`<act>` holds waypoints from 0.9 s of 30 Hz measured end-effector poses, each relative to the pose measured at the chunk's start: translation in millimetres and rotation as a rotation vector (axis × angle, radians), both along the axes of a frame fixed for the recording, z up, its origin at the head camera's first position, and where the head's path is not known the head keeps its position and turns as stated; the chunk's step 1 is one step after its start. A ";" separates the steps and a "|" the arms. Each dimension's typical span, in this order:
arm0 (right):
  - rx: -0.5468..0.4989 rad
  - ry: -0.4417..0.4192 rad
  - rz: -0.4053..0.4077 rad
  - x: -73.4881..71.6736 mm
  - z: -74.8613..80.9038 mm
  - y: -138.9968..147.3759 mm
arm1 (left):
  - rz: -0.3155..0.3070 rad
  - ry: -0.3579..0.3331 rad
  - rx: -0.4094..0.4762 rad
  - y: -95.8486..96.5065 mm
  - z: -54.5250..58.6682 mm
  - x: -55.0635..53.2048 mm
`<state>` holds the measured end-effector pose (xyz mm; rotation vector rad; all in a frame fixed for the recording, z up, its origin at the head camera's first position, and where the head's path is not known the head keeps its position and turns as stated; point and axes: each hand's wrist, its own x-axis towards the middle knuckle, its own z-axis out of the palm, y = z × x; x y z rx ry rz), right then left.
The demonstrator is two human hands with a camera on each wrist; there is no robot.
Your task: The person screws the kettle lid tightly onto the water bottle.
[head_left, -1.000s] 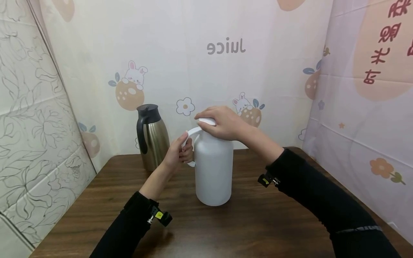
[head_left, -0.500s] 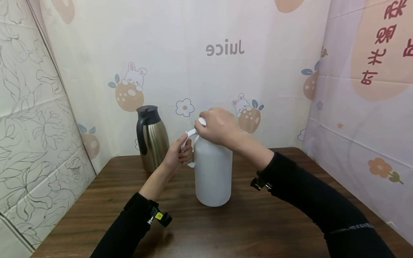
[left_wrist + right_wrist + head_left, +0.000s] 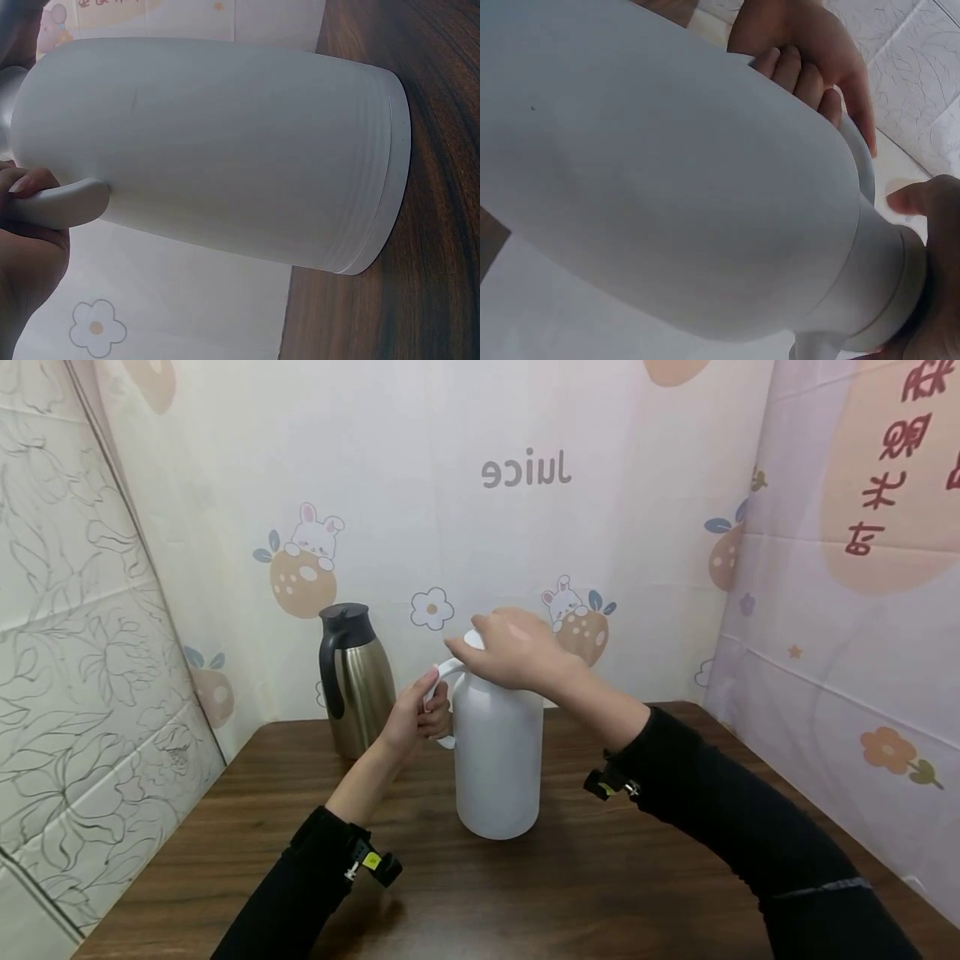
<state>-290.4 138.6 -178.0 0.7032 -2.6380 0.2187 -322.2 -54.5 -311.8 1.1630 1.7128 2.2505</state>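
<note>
A white thermos jug stands upright on the table in the head view. My left hand has its fingers curled round the jug's handle, which also shows in the left wrist view. Over the jug's top, my right hand grips the white lid, covering most of it. The right wrist view shows the thumb to one side of the lid, with the fingers largely hidden behind it. The jug's spout shows at that view's bottom edge.
A gold steel thermos jug with a black lid and handle stands at the table's back left. The brown wooden table meets a printed curtain behind. More printed cloth hangs on both sides.
My right hand has twisted on the lid, its wrist swinging toward me and left, then slightly back. Its thumb now reaches out straighter. The left hand and white jug have stayed in place.
</note>
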 end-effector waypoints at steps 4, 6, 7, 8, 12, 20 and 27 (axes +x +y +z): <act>-0.014 0.016 0.074 -2.2 1.1 8.8 | 0.006 0.005 0.000 0.7 1.2 0.0; -0.028 0.061 0.135 -5.7 -0.1 14.0 | 0.012 0.006 -0.006 0.6 1.3 0.0; -0.033 0.093 0.168 -7.9 -0.8 16.8 | 0.015 0.006 -0.008 0.5 1.2 -0.1; -0.034 0.128 0.206 -10.7 -1.7 19.8 | 0.022 0.008 -0.012 0.4 1.0 -0.2; -0.013 0.266 0.394 -25.2 -4.4 31.0 | 0.028 0.004 -0.013 -0.4 0.2 -0.6; -0.013 0.319 0.593 -48.6 -11.7 42.9 | 0.014 -0.002 -0.004 0.3 0.7 -0.7; -0.019 0.312 0.535 -47.5 -16.6 40.0 | 0.022 -0.006 -0.009 0.1 -0.6 -0.9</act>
